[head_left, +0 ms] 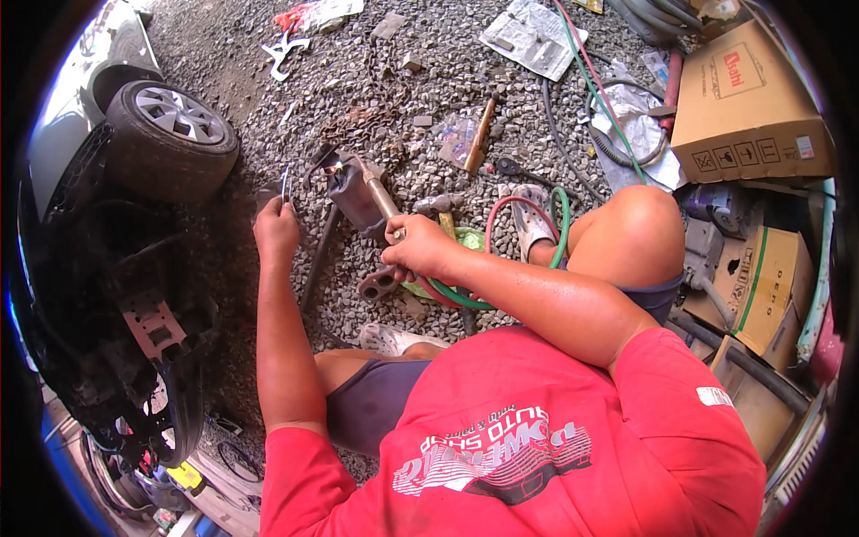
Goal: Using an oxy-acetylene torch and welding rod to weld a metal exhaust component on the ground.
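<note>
- I judge the dark grey metal car part (pixel 351 195) on the gravel, just beyond my right hand (pixel 419 251), heavy and rigid.
- Right hand is clenched around the brass-coloured torch handle (pixel 383 199); grip mid-shaft.
- Left hand (pixel 276 229) pinches a thin, light metal filler rod (pixel 285 183).

Left hand (pixel 276 228): raised over the gravel (pixel 376 80), fingers pinched on a thin wire rod (pixel 285 183) pointing up.
Right hand (pixel 417 248): closed around the brass torch handle (pixel 383 199); small flame at the tip (pixel 335 167).
Workpiece: dark metal part (pixel 351 192) on the gravel, just beside the flame.
Hoses: red and green hoses (pixel 528 208) loop beside the right knee.
Left side: car wheel (pixel 170 134) and dismantled dark bodywork (pixel 107 295).
Right side: cardboard boxes (pixel 747 107), well apart from the hands.
</note>
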Demonstrator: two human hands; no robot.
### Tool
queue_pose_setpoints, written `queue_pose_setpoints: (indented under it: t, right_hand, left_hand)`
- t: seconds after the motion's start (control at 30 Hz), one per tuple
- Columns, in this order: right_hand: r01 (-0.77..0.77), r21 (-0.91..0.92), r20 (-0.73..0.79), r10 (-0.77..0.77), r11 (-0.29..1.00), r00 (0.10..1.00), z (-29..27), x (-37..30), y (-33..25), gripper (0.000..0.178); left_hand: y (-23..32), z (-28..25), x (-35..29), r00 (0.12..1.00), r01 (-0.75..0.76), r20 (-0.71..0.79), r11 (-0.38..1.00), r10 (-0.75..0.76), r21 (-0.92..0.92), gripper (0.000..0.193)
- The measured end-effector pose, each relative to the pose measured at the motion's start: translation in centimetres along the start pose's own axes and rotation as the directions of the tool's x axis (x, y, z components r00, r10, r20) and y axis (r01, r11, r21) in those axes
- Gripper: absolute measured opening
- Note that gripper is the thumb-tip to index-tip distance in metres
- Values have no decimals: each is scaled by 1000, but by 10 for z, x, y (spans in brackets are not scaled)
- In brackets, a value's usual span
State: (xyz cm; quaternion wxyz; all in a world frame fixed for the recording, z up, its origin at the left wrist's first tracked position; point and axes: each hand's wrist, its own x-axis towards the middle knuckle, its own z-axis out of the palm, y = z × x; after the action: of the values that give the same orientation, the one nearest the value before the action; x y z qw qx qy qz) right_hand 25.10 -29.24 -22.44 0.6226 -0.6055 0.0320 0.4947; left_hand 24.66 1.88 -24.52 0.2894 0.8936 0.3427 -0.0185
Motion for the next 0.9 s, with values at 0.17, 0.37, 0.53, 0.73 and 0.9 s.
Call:
queue_pose_setpoints:
  t: [0.17,0.37,0.53,0.73,0.9]
  right_hand:
    - [1,-7,5,-1,1000,1000,2,-1,-1,19]
    - [9,-30,-6,-9,1000,1000,2,-2,-2,19]
    - [2,-38,-5,-2,999,1000,2,-2,-2,19]
    - [5,-43,-13,-5,999,1000,3,-2,-2,19]
    - [16,-46,-19,-17,999,1000,3,-1,0,19]
  left_hand:
    - [-1,-2,0,1000,6,10,1000,-6,7,32]
    - [-4,0,2,1000,-27,-6,1000,27,10,33]
    - [-6,1,3,1000,-17,-10,1000,17,9,33]
    - [-7,2,4,999,-30,-23,999,30,21,32]
    - [-3,1,2,1000,-16,-14,1000,16,12,32]
